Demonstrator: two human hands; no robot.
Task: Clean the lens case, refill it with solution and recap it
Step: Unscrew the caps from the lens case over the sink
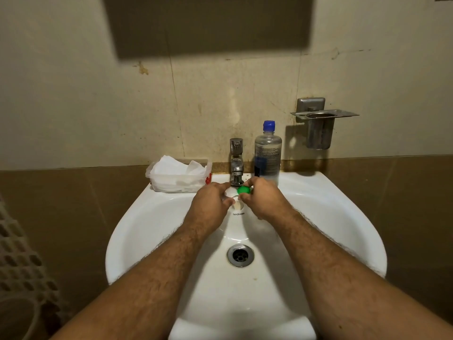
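Left of the tap (236, 161), a tissue tub (179, 176) sits on the white sink (343, 212). Just below the spout, your left hand (210, 204) pinches the lens case (231, 192); your right hand (263, 197) pinches its green cap (243, 190). Right of the tap stands the solution bottle (268, 153), then a wall-mounted steel holder (318, 123) on stained tiles.

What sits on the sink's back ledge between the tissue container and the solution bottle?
In the head view, the metal tap stands between the tissue container and the solution bottle, on the sink.
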